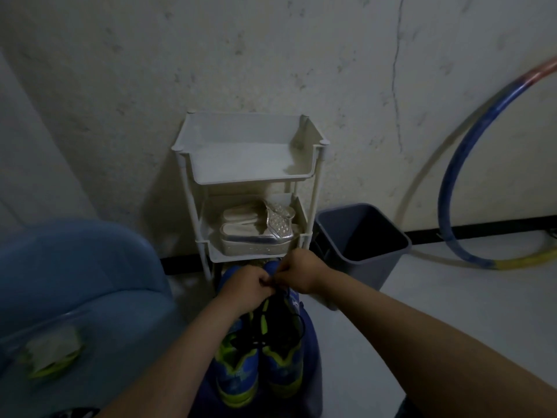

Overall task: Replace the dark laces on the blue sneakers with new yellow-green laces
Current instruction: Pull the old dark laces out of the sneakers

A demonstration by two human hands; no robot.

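Observation:
Two blue sneakers with yellow-green trim lie side by side in front of me, the left one (238, 372) and the right one (283, 363). A dark lace (271, 336) hangs in loose loops over the right sneaker. My left hand (245, 289) and my right hand (301, 274) meet at the far end of the right sneaker, both pinched on the dark lace there. A pale packet with yellow-green laces (52, 356) rests on a blue surface to the left.
A white tiered rack (193, 182) stands against the wall, with silver shoes (259, 227) on its middle shelf. Right of it stands a grey bin (361, 260). A coloured hoop (452, 188) leans on the wall. A blue chair (75, 282) fills the left.

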